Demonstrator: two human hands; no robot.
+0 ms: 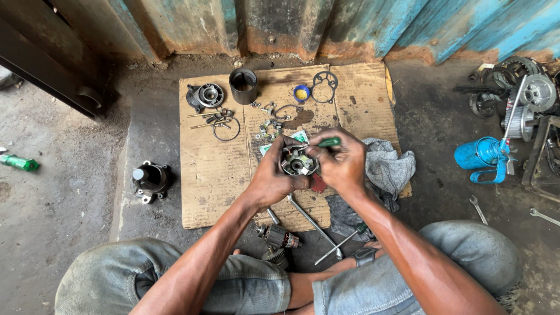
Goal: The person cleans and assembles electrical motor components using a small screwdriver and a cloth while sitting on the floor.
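Knees frame the cardboard sheet (210, 175); above it, left hand (269, 181) cups the round motor part (297, 162), right hand (344, 166) pinches a green-handled screwdriver (328, 142). Best kept square, pressure light.

Counted: one cardboard sheet (210, 192), one black cylindrical sleeve (243, 86), one grey rag (388, 166), one blue oil can (481, 154), one flat gasket (324, 83), two spanners (477, 207) (543, 216), one green bottle (18, 162).

Packages and labels on the workshop floor

A small white-and-green paper packet (298, 137) lies at the middle of the frame on the flattened brown cardboard sheet (210, 169), partly hidden behind the hands. A small round blue-and-yellow tin (301, 93) sits above it, upper centre.
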